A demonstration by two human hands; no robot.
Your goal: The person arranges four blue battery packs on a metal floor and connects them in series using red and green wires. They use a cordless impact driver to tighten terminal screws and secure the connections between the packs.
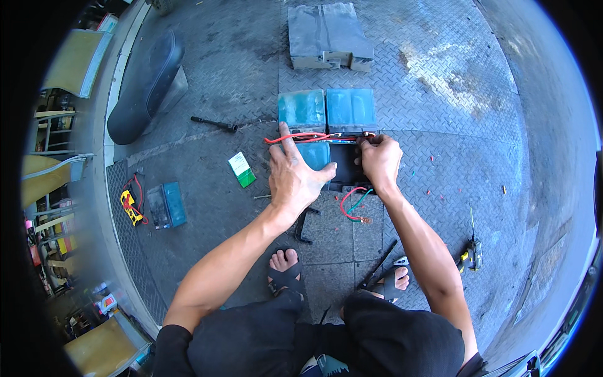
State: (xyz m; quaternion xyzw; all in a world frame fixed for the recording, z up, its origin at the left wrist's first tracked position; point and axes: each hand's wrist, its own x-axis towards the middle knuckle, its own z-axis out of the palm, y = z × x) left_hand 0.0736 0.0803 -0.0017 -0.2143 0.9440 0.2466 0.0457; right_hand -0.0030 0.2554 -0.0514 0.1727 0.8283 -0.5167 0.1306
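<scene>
Teal block-shaped batteries (350, 108) stand close together on the floor in front of me, with red wires (301, 136) running across the middle of the group. My left hand (294, 166) rests on the near left battery (316, 153), thumb and index finger spread wide. At the right end of the wires, my right hand (380, 161) has its fingers pinched together by a dark casing (345, 162); what they hold is hidden. Red and green wires with a bare copper end (365, 220) trail from the near side.
A grey plastic cover (330, 34) lies beyond the batteries. To the left are a motorcycle seat (146, 88), a single battery (167, 205), a yellow meter (131, 208) and a green-and-white packet (242, 169). A yellow-black tool (471, 254) lies at right, a black bracket (306, 226) near my feet.
</scene>
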